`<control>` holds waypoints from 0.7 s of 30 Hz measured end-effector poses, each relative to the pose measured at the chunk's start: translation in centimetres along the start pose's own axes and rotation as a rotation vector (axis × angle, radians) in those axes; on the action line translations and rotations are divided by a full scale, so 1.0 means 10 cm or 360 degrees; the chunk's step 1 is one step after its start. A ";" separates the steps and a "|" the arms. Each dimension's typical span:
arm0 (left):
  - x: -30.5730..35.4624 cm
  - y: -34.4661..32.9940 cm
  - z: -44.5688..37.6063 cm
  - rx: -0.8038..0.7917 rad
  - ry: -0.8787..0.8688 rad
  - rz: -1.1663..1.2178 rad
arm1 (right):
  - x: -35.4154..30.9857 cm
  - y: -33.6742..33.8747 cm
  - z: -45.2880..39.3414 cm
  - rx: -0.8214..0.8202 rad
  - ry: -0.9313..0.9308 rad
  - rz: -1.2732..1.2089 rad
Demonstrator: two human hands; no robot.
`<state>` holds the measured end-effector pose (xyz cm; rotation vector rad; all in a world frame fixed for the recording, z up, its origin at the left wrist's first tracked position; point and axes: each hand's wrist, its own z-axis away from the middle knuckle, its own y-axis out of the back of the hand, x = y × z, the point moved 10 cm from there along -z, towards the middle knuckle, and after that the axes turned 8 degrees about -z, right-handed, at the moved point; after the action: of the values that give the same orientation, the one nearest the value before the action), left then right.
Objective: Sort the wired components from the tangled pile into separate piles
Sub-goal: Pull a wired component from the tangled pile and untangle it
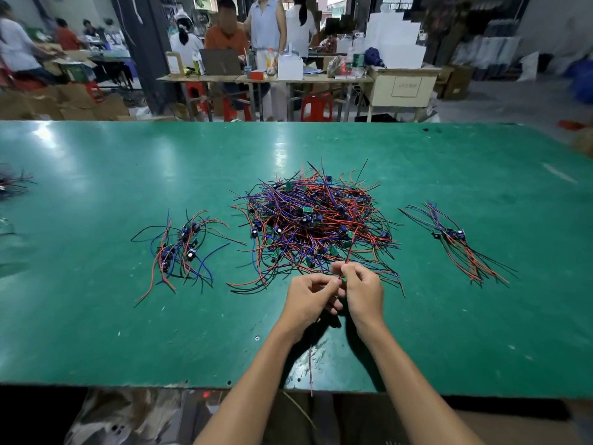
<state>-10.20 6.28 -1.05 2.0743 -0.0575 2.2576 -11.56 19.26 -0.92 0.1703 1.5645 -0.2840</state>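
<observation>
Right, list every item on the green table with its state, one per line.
Tangled pile: large, still unsorted, mid-table.
Left pile: small, loosely spread, apart from the tangle.
Right pile: few pieces, wires roughly aligned.
Red wire: pinched, leading up into the tangle.
Left hand: pinching wires.
Right hand: pinching the red wire.

A wide green work table (96,316) with a glossy, scuffed top fills the foreground. Beyond it stands a long wooden-topped table (224,79) crowded with a grey laptop (220,62), a white carton box (289,66) and clear plastic bottles (357,57). Several people (226,30) sit or stand behind that table. Red plastic stools (316,106) sit beneath it. Brown cardboard boxes (64,104) are piled on the floor at left.
</observation>
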 end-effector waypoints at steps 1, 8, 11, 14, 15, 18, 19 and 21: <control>0.00 0.00 0.00 -0.0004 0.0012 0.0015 | -0.02 0.00 -0.02 0.0017 -0.0002 0.0021; 0.02 -0.04 0.04 -0.0052 0.0024 0.0057 | -0.20 0.10 -0.31 0.0166 -0.0074 -0.0036; 0.03 -0.06 0.05 -0.0115 -0.0001 -0.0013 | -0.23 0.18 -0.46 0.0314 -0.0271 -0.0307; 0.00 -0.04 0.06 -0.0154 -0.0010 -0.0044 | -0.34 0.37 -0.61 0.0364 -0.0358 -0.0609; 0.00 -0.01 0.05 -0.0131 -0.0005 -0.0001 | -0.41 0.42 -0.66 0.0312 -0.0331 -0.0620; 0.01 0.05 0.00 -0.0026 0.0038 0.0192 | -0.51 0.44 -0.62 0.0069 -0.0171 -0.0451; 0.02 0.05 -0.02 0.0005 0.0065 0.0273 | -0.51 0.40 -0.56 -0.0005 -0.0103 -0.0300; 0.03 0.09 -0.08 0.0073 0.0142 0.0472 | -0.46 0.23 -0.38 -0.0195 0.0107 0.0083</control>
<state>-11.08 5.46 -0.80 2.1064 -0.3328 2.5369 -14.52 22.87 3.50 0.1259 1.6363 -0.1423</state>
